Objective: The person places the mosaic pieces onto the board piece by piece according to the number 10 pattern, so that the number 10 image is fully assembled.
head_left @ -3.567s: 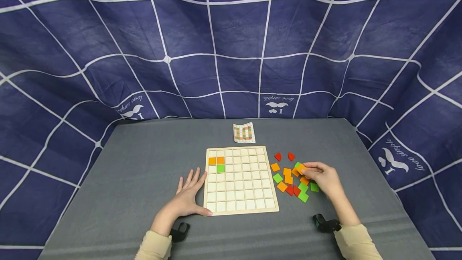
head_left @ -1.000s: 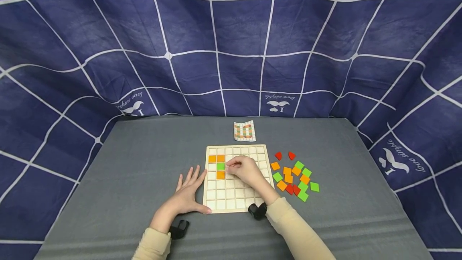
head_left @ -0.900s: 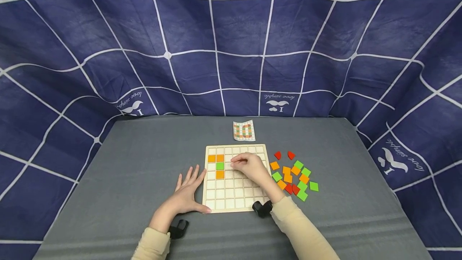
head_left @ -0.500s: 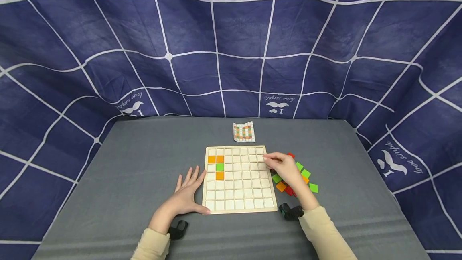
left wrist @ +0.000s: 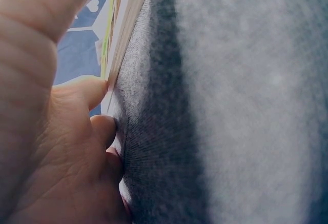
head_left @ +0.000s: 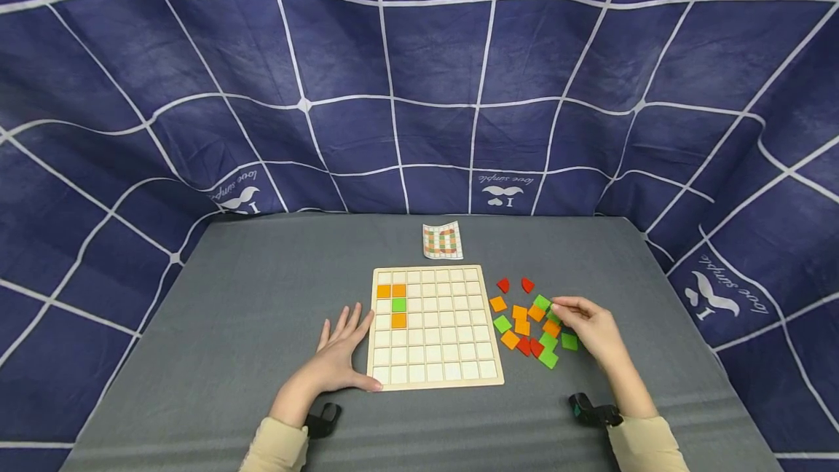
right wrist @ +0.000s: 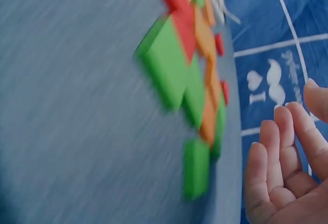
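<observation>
My left hand (head_left: 337, 359) lies spread at the left edge of a wooden grid board (head_left: 432, 386), thumb at its near corner. In the left wrist view, the fingers (left wrist: 97, 90) touch the board's side. Set in the grid are two orange tiles side by side, a green tile (head_left: 398, 305) and another orange tile (head_left: 398, 320) below it. My right hand (head_left: 593, 330) is over the far right of the loose tiles, fingertips by a partly covered green tile (head_left: 553, 316). The right wrist view shows its thumb and fingers apart, with nothing visible between them.
Loose orange, green and red tiles (head_left: 524, 345) lie right of the board, some overlapping. A small patterned card (head_left: 442, 241) lies beyond the board on the grey table (head_left: 275, 275). A blue gridded curtain (head_left: 432, 79) hangs behind and at the sides.
Earlier my right hand held an orange tile over the pile; an orange tile now sits under the green one in the board. That hand has swung back right to the loose tiles. The left stayed put.
</observation>
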Demonstrator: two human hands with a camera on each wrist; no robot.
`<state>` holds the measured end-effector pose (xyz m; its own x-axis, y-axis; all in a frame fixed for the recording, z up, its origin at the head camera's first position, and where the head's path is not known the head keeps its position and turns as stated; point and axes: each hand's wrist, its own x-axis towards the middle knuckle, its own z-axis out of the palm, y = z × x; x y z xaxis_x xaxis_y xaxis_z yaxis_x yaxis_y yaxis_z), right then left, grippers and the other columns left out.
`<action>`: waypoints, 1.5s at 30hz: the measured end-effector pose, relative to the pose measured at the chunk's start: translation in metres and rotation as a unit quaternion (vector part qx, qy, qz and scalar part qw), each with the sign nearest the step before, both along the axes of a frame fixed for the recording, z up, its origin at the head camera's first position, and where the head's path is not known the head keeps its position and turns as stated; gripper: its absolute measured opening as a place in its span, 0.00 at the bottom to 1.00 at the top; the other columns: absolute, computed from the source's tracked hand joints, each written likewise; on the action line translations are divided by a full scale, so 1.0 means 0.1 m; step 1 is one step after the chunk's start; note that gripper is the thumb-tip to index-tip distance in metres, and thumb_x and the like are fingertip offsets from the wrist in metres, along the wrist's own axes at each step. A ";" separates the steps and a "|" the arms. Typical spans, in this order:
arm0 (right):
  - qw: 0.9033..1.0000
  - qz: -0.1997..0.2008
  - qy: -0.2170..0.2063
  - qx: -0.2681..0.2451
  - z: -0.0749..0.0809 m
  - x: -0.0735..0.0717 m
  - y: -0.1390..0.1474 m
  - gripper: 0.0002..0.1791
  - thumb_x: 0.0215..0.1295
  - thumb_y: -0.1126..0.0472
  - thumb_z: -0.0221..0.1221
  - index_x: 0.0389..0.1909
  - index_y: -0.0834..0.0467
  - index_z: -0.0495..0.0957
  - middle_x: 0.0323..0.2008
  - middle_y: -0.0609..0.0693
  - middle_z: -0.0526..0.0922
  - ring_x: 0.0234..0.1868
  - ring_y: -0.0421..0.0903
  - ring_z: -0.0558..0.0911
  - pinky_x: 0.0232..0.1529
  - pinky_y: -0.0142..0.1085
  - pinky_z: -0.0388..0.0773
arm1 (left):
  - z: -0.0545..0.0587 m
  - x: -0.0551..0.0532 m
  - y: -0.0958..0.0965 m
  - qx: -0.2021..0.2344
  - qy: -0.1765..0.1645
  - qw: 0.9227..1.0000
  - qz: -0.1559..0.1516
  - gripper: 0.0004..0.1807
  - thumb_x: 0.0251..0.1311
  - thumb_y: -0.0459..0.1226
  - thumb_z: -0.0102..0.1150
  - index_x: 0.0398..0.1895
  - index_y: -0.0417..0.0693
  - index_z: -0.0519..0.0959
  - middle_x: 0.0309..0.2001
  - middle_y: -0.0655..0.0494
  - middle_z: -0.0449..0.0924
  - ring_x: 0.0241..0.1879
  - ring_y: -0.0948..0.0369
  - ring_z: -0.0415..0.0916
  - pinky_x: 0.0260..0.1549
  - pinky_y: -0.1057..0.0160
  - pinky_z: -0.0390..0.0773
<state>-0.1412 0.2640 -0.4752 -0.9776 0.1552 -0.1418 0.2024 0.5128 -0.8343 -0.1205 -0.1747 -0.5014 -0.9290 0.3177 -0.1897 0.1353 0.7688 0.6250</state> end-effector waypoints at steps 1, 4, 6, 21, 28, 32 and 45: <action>1.000 0.001 -0.009 0.008 -0.01 0.03 0.05 0.26 0.69 0.46 0.60 0.58 0.60 0.78 0.48 0.52 0.86 0.41 0.29 0.80 0.43 0.26 0.78 | 0.01 0.00 0.00 -0.001 -0.001 1.000 -0.001 0.74 0.26 0.56 0.84 0.78 0.44 0.50 0.79 0.39 0.36 0.78 0.40 0.28 0.71 0.35 0.23; 0.999 0.000 -0.027 0.022 -0.06 0.10 0.15 0.28 0.67 0.44 0.60 0.60 0.60 0.77 0.49 0.51 0.86 0.38 0.22 0.78 0.43 0.24 0.76 | 0.02 0.01 0.00 0.002 -0.002 1.000 -0.004 0.74 0.27 0.55 0.84 0.78 0.44 0.49 0.79 0.39 0.35 0.78 0.40 0.28 0.71 0.35 0.23; 0.999 0.002 -0.038 0.023 -0.08 0.15 0.19 0.29 0.67 0.44 0.61 0.60 0.61 0.77 0.49 0.52 0.85 0.37 0.21 0.77 0.43 0.24 0.76 | 0.03 0.01 0.00 0.004 -0.003 1.000 -0.006 0.73 0.27 0.54 0.84 0.78 0.43 0.50 0.79 0.39 0.35 0.78 0.39 0.28 0.71 0.35 0.23; 0.987 0.047 -0.046 0.144 -0.19 0.25 0.22 0.24 0.55 0.59 0.71 0.52 0.65 0.80 0.46 0.60 0.76 0.47 0.53 0.75 0.44 0.40 0.71 | -0.02 -0.01 -0.01 0.006 -0.009 1.000 -0.005 0.74 0.28 0.55 0.83 0.79 0.46 0.48 0.79 0.40 0.34 0.78 0.40 0.27 0.71 0.35 0.23; 0.982 0.047 -0.035 0.178 -0.16 0.25 0.20 0.19 0.54 0.60 0.70 0.45 0.64 0.81 0.39 0.57 0.82 0.39 0.49 0.78 0.37 0.36 0.73 | -0.03 0.00 -0.02 0.001 -0.001 1.000 -0.007 0.74 0.27 0.57 0.83 0.79 0.45 0.48 0.79 0.38 0.35 0.78 0.39 0.28 0.71 0.35 0.24; 0.980 0.053 -0.034 0.187 -0.13 0.26 0.18 0.18 0.54 0.60 0.70 0.44 0.65 0.81 0.38 0.57 0.83 0.37 0.48 0.79 0.35 0.36 0.74 | -0.03 0.00 -0.02 0.002 -0.002 1.000 -0.008 0.74 0.28 0.56 0.83 0.79 0.45 0.48 0.79 0.39 0.35 0.78 0.40 0.28 0.71 0.35 0.23; 0.997 0.052 -0.049 0.020 -0.07 0.24 -0.01 0.26 0.57 0.58 0.70 0.53 0.67 0.77 0.35 0.52 0.86 0.32 0.36 0.82 0.34 0.30 0.78 | 0.00 0.01 -0.02 0.002 -0.004 1.000 -0.008 0.73 0.29 0.55 0.83 0.79 0.44 0.49 0.79 0.40 0.34 0.78 0.40 0.28 0.71 0.35 0.23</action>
